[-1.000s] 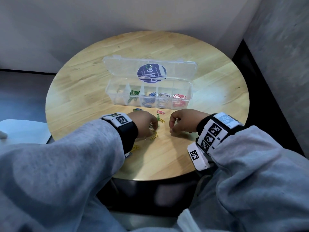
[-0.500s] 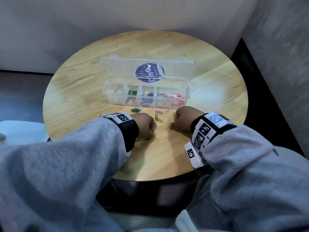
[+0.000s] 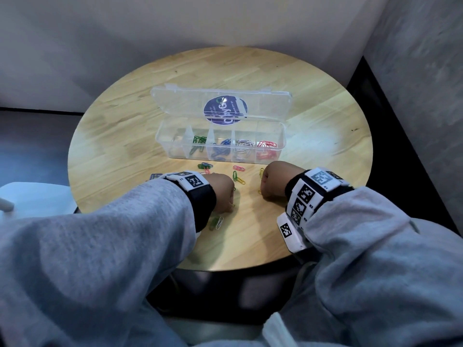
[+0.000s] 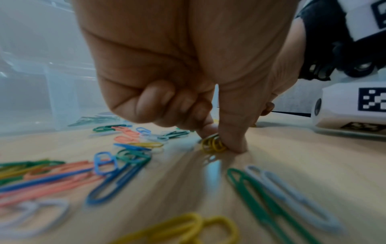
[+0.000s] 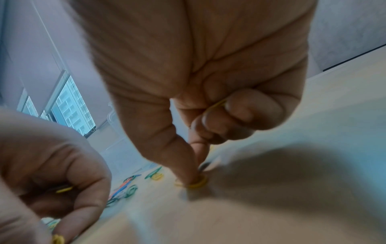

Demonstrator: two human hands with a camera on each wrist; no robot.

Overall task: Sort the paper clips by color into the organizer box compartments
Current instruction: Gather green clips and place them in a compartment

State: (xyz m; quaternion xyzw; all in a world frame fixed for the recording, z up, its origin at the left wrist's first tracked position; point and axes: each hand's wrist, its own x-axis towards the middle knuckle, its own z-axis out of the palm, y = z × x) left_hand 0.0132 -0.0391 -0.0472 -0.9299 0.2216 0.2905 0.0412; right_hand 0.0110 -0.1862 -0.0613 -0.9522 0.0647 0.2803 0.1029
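Observation:
A clear organizer box (image 3: 220, 156) stands open mid-table, with green, blue, white and red paper clips in separate compartments and its leftmost compartment showing none. Loose coloured clips (image 3: 205, 167) lie in front of it. My left hand (image 3: 221, 194) is curled, and its thumb and forefinger pinch a small bunch of yellow clips (image 4: 213, 143) against the wood. My right hand (image 3: 274, 180) is curled too; thumb and forefinger pinch a yellow clip (image 5: 197, 182) on the table, and another yellow clip (image 5: 217, 104) shows under its curled fingers.
The round wooden table (image 3: 313, 136) sits in a corner between a pale wall and a grey wall. A green and a white clip (image 3: 217, 222) lie by my left wrist. More mixed clips (image 4: 62, 171) spread on the left hand's outer side. A white seat (image 3: 32, 199) is at the left.
Both hands stayed low over the loose clips and shifted slightly toward the box. The right hand moved up and right a little; the left drew back toward me.

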